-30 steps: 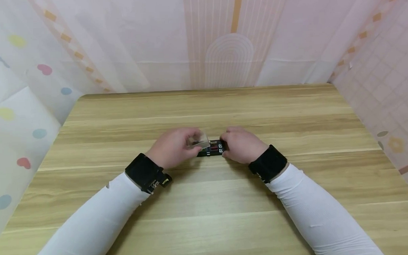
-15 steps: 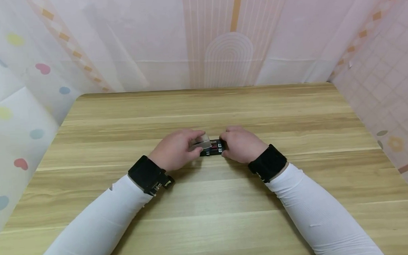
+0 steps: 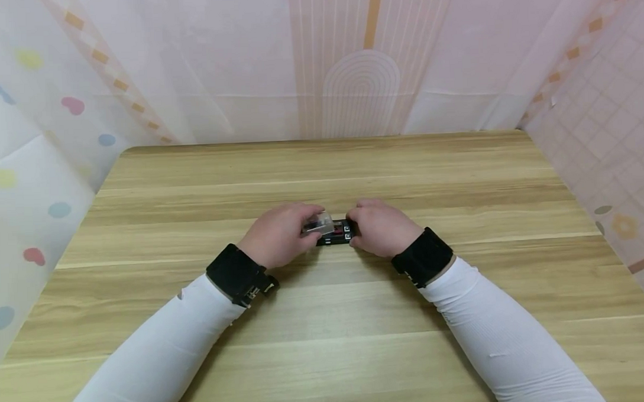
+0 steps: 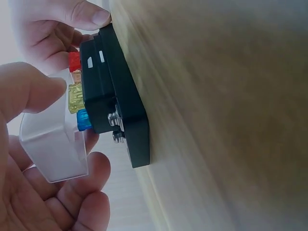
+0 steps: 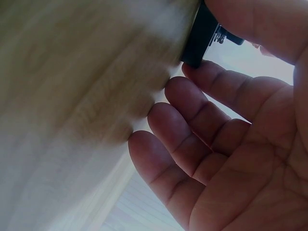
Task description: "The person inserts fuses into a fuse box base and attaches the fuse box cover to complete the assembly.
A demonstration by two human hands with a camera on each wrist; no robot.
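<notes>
Two hands meet at a black fuse box (image 3: 338,233) lying mid-counter (image 3: 326,319). Left hand (image 3: 277,235) pinches its clear plastic cover (image 4: 50,144) just above the coloured fuses (image 4: 76,98). Right hand (image 3: 381,228) grips the box's right end, fingers curled.

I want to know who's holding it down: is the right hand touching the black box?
Touching. In the left wrist view, the right hand's fingertip presses the end of the black box.
</notes>
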